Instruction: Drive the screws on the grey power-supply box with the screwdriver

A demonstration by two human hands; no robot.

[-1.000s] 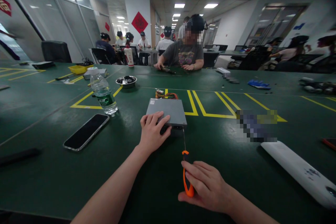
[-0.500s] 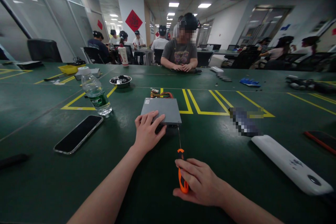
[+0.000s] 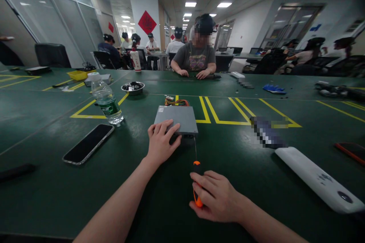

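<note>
phone [image 3: 88,143] and water bottle [image 3: 107,100] left of grey box [image 3: 182,117] | left hand [image 3: 161,144] flat, fingers loose, on box's near corner | right hand [image 3: 218,197] in front of box, fist round orange screwdriver [image 3: 196,165], tip at box edge | green table [image 3: 57,197], busy office behind box

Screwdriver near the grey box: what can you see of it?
The screwdriver has an orange handle with black parts, plastic by its look, and a thin dark metal shaft. It lies low over the green table, pointing away from the person. The right hand wraps the handle, hiding most of it. The tip meets the near side of the grey box by its right corner; its shape is too small to tell.
</note>
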